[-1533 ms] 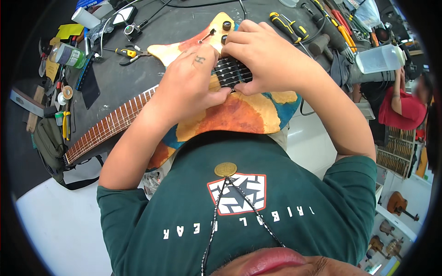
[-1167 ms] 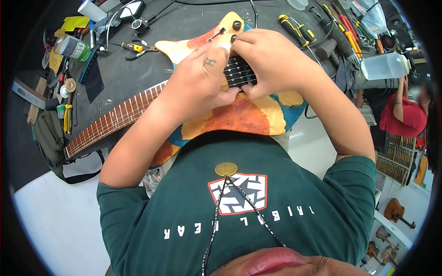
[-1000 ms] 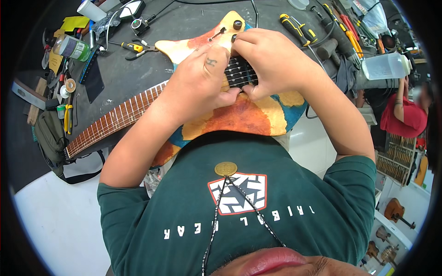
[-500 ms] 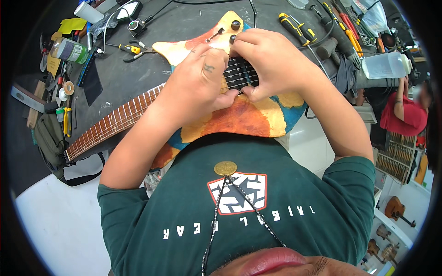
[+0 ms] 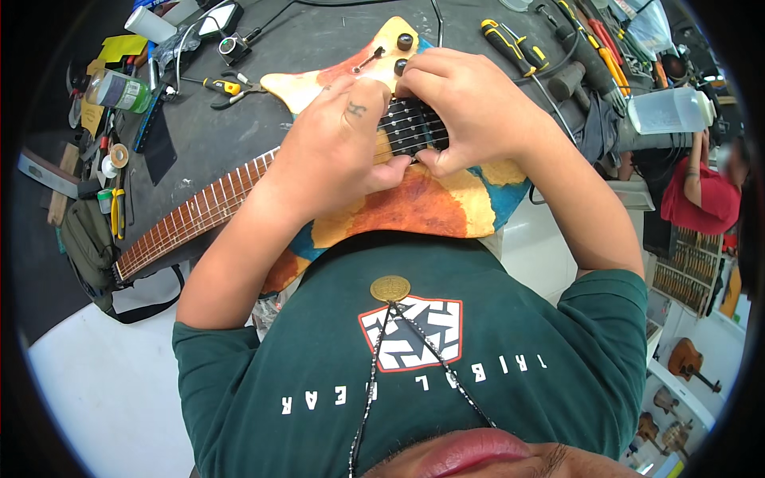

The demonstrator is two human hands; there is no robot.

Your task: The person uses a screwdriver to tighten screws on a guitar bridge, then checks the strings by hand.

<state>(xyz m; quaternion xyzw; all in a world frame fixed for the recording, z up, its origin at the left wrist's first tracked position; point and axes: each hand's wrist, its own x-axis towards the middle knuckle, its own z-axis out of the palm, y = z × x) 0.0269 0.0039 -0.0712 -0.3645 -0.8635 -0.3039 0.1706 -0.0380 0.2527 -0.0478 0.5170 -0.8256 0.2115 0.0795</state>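
An electric guitar (image 5: pixel 414 199) with a patchy yellow, orange and blue body lies in front of me, its fretted neck (image 5: pixel 199 211) pointing left. Both hands meet over the black pickup (image 5: pixel 411 127), which has rows of silver poles beneath the strings. My left hand (image 5: pixel 339 147) is curled at its left side, thumb tip on the near edge; its other fingertips are hidden. My right hand (image 5: pixel 470 107) arches over the right side, thumb at the near edge and fingers bent down at the far edge. Two black knobs (image 5: pixel 404 42) stand on the body beyond my hands.
Pliers (image 5: pixel 231 88) lie on the dark workbench (image 5: pixel 303 32) beyond the guitar. Screwdrivers (image 5: pixel 506 48), more tools and a clear plastic bottle (image 5: pixel 669 111) are at the right. A green-labelled jar (image 5: pixel 119 90) and small tools crowd the left. A person in red (image 5: pixel 701 191) is at far right.
My left hand has shifted slightly left, uncovering a little more of the pickup's left side. The right hand stays nearly still at the pickup's right side.
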